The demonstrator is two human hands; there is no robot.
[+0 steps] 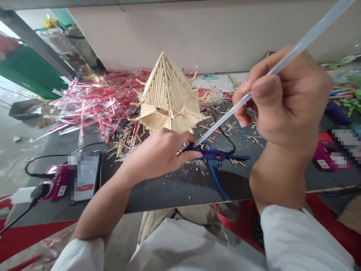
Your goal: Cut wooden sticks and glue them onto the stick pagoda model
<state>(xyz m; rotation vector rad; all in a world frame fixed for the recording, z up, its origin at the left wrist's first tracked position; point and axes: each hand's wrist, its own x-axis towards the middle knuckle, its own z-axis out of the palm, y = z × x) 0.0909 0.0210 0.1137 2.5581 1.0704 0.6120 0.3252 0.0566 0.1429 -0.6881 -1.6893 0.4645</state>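
My right hand pinches a long translucent glue stick between thumb and fingers. The stick slants down to the left, and its lower end meets the blue glue gun beside my left thumb; whether it is inside the gun cannot be seen. Closed on that end of the gun is my left hand. The gun has a red switch and a black cord. Just behind my left hand stands a pagoda-like model built of thin wooden sticks, with a pointed roof and a flared lower tier.
Clear wrappers with red strips pile up left of the model. Stick offcuts litter the dark table. A phone and a purple power socket with cables lie at left. Another purple socket is at right. A pale panel stands behind.
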